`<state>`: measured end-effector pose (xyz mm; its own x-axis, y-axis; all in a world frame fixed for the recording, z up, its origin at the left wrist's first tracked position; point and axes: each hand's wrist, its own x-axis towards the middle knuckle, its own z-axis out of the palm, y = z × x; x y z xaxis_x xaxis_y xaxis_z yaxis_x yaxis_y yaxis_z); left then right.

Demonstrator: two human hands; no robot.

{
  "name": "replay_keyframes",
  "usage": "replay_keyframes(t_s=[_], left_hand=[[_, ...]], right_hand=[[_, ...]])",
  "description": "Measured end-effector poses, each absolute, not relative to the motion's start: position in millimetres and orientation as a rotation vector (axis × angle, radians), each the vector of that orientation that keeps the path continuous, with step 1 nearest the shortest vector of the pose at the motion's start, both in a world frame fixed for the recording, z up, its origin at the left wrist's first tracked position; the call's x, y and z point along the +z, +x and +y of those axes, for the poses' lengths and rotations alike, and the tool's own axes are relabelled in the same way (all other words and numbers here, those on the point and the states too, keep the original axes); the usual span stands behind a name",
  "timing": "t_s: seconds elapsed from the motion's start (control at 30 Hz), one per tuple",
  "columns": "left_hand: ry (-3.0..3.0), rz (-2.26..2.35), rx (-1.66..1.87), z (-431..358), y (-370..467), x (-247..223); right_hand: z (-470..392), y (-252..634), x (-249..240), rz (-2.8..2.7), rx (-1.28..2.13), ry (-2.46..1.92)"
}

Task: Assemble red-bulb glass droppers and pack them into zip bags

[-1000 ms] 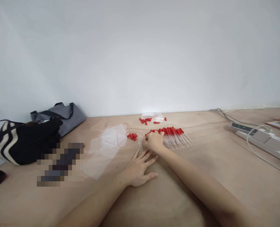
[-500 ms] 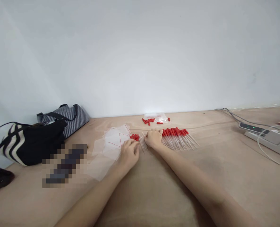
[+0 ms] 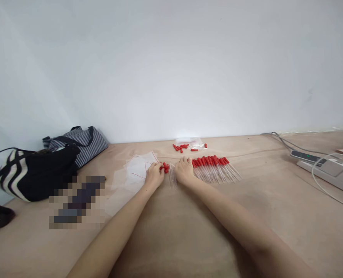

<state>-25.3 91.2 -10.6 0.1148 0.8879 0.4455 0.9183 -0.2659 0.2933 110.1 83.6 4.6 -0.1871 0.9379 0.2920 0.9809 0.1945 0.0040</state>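
My left hand (image 3: 155, 175) is closed at a small cluster of red rubber bulbs (image 3: 166, 168), its fingertips pressed on one of them. Several thin clear tubes (image 3: 173, 179) lie side by side between my hands. My right hand (image 3: 185, 171) rests just right of these tubes, fingers curled down; what they grip, if anything, is hidden. Against its right side begins a long row of droppers (image 3: 214, 170), clear tubes capped with red bulbs, lying slanted on the table.
Clear plastic zip bags (image 3: 138, 168) with red lines lie spread left of my left hand. Loose red bulbs (image 3: 180, 147) and another clear bag (image 3: 188, 141) are near the wall. Black bag (image 3: 46, 173) and striped bag (image 3: 93, 143) stand left; a power strip (image 3: 330, 173) with cables is right.
My left hand has moved slightly up onto the red bulbs, and they have shifted together. My right hand stays at the left end of the dropper row, covering a little less of it.
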Motion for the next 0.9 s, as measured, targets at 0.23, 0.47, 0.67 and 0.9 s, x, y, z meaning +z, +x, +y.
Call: replay_keyframes(t_s=[0.23, 0.47, 0.67, 0.9], left_hand=[[-2.301, -1.837, -1.007, 84.7, -27.4, -12.9], [-2.298, -1.748, -1.15, 91.6, -23.5, -16.6], [-2.26, -1.641, -1.327, 79.2, -19.9, -12.9], [-2.809, -1.193, -1.106, 5.0, 1.1, -16.6]], right_hand=[[45.9, 148.8, 12.7, -2.136, -0.39, -1.825], [-5.4, 213.6, -13.8, -2.13, -0.437, -1.544], [-19.1, 237.0, -23.3, -2.066, -0.212, -1.423], [-23.9, 235.6, -17.6, -2.103, -0.176, -1.333]])
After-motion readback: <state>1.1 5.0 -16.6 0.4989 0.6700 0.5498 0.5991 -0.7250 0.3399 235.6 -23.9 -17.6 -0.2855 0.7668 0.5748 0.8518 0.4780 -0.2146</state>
